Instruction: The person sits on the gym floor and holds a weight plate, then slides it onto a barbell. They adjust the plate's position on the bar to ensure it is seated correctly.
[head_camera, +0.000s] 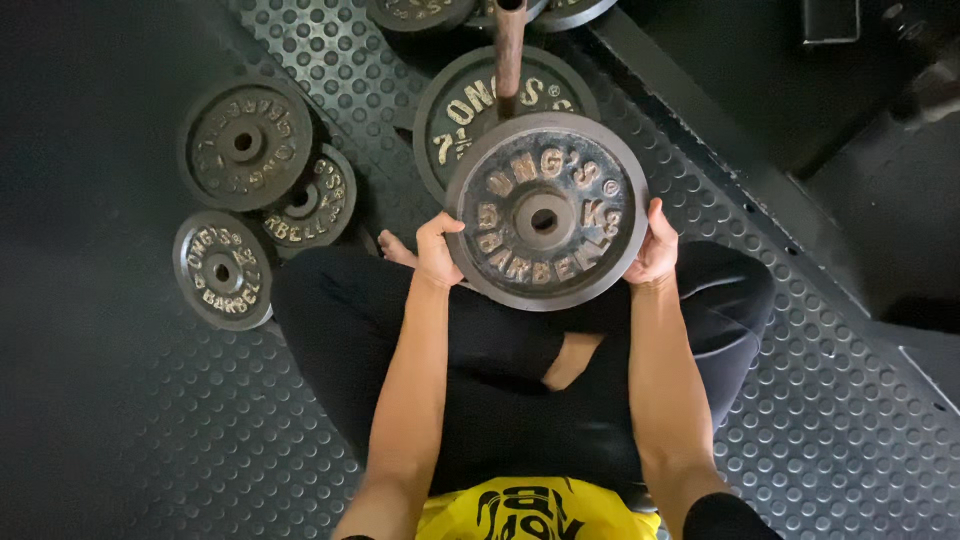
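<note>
While both hands (545, 255) clamp plate (547, 210) rim | bar (509, 50) behind | mat (150, 430) at left

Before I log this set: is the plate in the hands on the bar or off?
Off: both hands hold the plate; bar ends behind it.

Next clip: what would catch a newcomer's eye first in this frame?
The big round iron weight plate at centre, gripped at its rim by the left hand and right hand above crossed legs in black. To the left, three smaller plates lie on the studded rubber mat; a rusty bar rises behind.
</note>
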